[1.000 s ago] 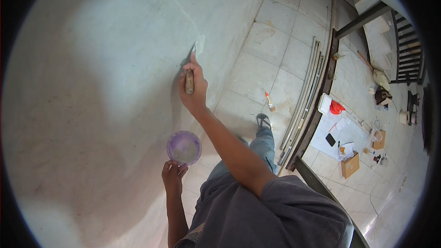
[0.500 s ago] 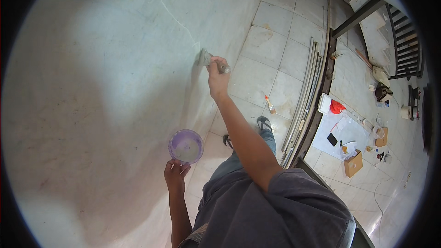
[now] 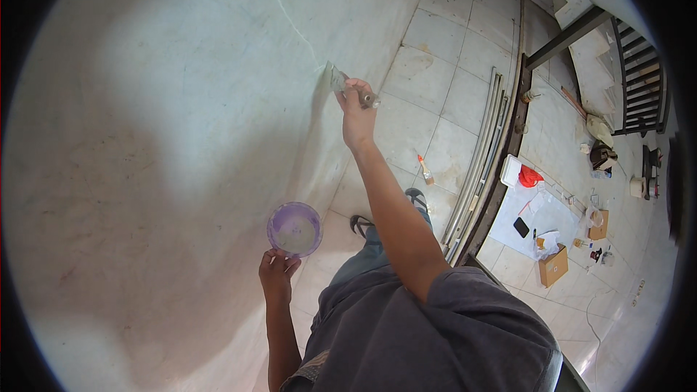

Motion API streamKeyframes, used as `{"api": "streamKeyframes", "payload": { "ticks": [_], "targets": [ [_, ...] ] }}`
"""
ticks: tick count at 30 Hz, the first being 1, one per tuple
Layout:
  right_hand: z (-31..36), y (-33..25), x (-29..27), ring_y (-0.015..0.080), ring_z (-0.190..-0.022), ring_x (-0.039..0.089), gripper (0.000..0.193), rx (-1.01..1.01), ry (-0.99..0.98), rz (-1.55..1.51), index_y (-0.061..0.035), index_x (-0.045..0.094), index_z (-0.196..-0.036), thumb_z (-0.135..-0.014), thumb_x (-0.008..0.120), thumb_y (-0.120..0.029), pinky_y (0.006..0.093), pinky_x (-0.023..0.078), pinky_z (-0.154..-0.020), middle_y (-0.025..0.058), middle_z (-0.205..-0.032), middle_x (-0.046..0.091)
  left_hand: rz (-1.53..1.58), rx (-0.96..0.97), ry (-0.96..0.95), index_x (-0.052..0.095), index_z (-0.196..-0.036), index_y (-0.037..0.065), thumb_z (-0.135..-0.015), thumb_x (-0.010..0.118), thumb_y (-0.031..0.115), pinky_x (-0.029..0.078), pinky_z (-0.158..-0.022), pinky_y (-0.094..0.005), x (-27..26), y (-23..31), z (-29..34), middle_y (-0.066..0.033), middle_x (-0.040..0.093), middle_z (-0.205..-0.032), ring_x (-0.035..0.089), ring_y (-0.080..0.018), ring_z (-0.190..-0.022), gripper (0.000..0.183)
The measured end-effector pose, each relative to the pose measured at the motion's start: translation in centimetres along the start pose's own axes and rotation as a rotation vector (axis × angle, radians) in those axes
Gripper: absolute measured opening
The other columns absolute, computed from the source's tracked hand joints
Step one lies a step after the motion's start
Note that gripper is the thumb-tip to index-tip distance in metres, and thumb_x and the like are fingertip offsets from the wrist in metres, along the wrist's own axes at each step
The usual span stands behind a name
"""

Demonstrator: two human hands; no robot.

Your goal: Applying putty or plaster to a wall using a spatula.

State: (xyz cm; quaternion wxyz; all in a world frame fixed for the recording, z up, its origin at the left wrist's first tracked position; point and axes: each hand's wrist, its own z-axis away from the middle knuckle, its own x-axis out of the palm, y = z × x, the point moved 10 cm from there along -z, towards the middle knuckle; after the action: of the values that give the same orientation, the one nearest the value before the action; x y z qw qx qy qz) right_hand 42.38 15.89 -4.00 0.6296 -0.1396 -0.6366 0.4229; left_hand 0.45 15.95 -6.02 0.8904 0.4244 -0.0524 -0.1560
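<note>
My right hand is closed around the handle of a putty knife. Its broad blade is at the pale wall, by the lower end of a thin white line; whether the edge touches the wall I cannot tell. Lower down, my left hand grips the near rim of a purple bowl, thumb and fingers at its edge. Whitish paste lies in the bowl. Part of the left fingers is hidden beneath the rim.
A paintbrush lies on the tiled floor near my feet. Long metal pipes run alongside a dark floor track. Beyond it are a white sheet with a black phone, a red bag, cardboard boxes and a dark railing.
My right hand and the putty knife have shifted slightly right and up, and the blade has tilted. The bowl stays in my left hand, almost unmoved. The view has turned slightly.
</note>
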Motion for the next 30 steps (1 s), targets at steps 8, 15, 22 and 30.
{"api": "streamKeyframes", "payload": {
  "ticks": [8,15,22,30],
  "targets": [
    [0.3,-1.7,1.5,0.0103,-0.092,0.052,0.007,-0.079,-0.075,0.065,-0.0043,0.052,-0.095,-0.089,0.051,-0.009,0.0219,0.042,-0.081,0.0113,-0.116,0.059,0.012,-0.015,0.004,0.050,-0.094,0.009,-0.092,0.056,0.022,0.055,-0.072,-0.0327,-0.2,0.0,-0.2,-0.0026,0.059,-0.081,0.061,-0.0139,-0.070,0.014],
    [1.0,-2.6,2.5,0.0106,-0.096,0.052,0.008,-0.143,-0.133,0.125,-0.0040,0.052,-0.096,-0.090,0.050,-0.007,0.0230,0.041,-0.083,0.0120,-0.119,0.058,0.014,-0.014,-0.016,0.050,-0.093,0.009,-0.092,0.057,0.021,0.055,-0.071,-0.0322,-0.1,0.1,-0.3,-0.0036,0.059,-0.080,0.061,-0.0146,-0.070,0.014],
    [2.4,-3.4,2.5,0.0174,-0.111,0.050,0.010,-0.097,-0.163,0.008,-0.0034,0.049,-0.100,-0.091,0.048,-0.007,0.0303,0.041,-0.097,0.0158,-0.123,0.053,0.019,-0.005,-0.015,0.050,-0.093,0.009,-0.092,0.057,0.022,0.055,-0.071,-0.0323,-0.4,0.1,0.0,-0.0038,0.060,-0.080,0.061,-0.0144,-0.070,0.015],
    [0.4,-1.9,1.8,0.0148,-0.105,0.053,0.007,-0.184,-0.050,0.128,-0.0032,0.052,-0.097,-0.091,0.050,-0.005,0.0252,0.040,-0.091,0.0135,-0.117,0.057,0.015,-0.003,-0.001,0.050,-0.093,0.009,-0.092,0.056,0.021,0.055,-0.072,-0.0326,-0.4,-0.3,0.0,-0.0025,0.059,-0.079,0.061,-0.0136,-0.070,0.014]
  ]
}}
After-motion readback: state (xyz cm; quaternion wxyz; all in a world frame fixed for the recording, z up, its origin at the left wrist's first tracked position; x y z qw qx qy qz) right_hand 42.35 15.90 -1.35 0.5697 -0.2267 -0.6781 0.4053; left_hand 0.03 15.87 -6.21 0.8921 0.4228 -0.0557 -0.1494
